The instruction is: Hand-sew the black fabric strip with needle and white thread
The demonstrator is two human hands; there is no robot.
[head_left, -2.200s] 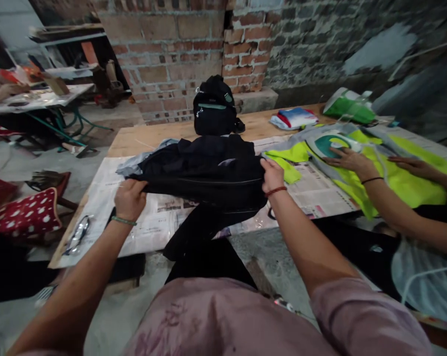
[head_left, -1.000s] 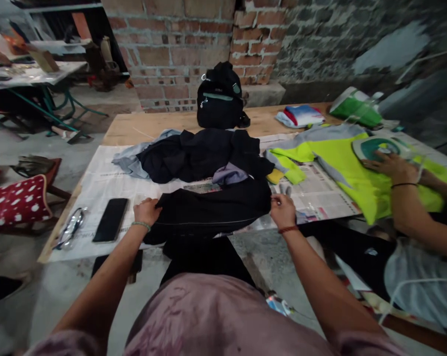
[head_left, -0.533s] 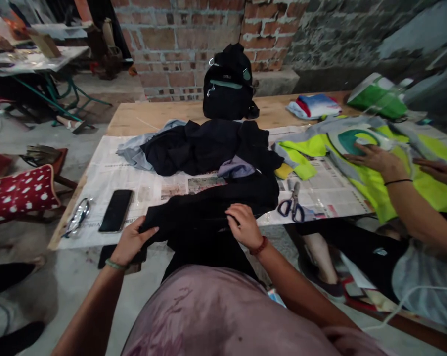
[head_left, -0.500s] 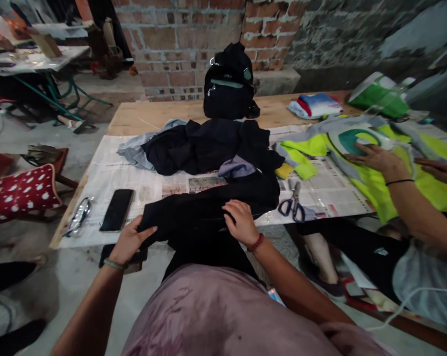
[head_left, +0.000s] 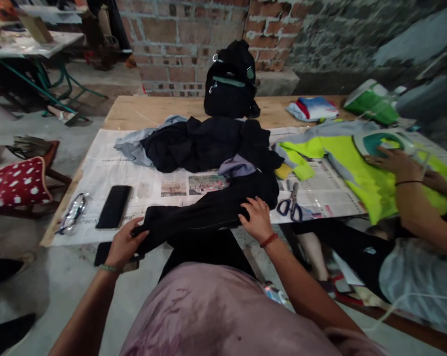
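Along the table's front edge lies a long black garment (head_left: 197, 207), its near part smoothed out like a sleeve or trouser leg. At its left end my left hand (head_left: 125, 242) pinches the cloth between thumb and fingers. My right hand (head_left: 256, 217) rests on top of the garment further right, fingers spread over the fabric. Behind, the cloth runs into a crumpled dark pile (head_left: 201, 143) with a grey-blue piece (head_left: 134, 148) under its left side. Blue-handled scissors (head_left: 290, 203) lie just right of my right hand. A black phone (head_left: 114, 206) lies beyond my left hand.
Newspaper (head_left: 108, 173) covers the wooden table (head_left: 134, 111). Glasses (head_left: 73, 212) lie at the left edge; a black backpack (head_left: 231, 81) stands at the back. At right, a co-worker's hand holds an iron (head_left: 379, 143) on a yellow-grey garment (head_left: 349, 163). A red stool cushion (head_left: 18, 183) is at left.
My right hand has slid to the right along the black garment, while my left hand keeps its end. The co-worker's iron has moved right over the yellow garment.
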